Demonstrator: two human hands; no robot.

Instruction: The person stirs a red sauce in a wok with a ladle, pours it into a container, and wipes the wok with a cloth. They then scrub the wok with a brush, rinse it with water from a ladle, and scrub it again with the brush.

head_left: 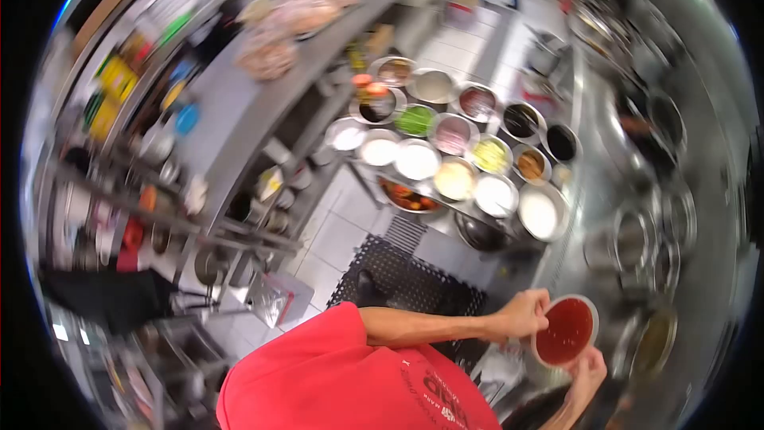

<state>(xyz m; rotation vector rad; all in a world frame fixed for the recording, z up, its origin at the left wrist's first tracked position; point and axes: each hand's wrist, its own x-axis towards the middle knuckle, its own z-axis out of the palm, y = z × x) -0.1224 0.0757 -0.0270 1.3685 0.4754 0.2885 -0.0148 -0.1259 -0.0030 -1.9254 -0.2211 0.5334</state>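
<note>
A round, pale-rimmed tub of red sauce (pixel 563 333) is held over the edge of the steel counter at the lower right. My left hand (pixel 521 315) is closed on the tub's rim from the upper left side. On the lower right side of the rim, my right hand (pixel 587 374) grips it with bent fingers. Small light flecks show on the sauce, which fills much of the tub. Part of my right forearm is cut off by the bottom of the picture.
Bowls of white, green, yellow and dark ingredients, such as a green-filled bowl (pixel 415 120), crowd a stand ahead. Steel pots (pixel 634 239) line the counter (pixel 585 183) to the right. A black perforated mat (pixel 390 271) covers part of the floor. Shelving (pixel 231 123) runs along the left.
</note>
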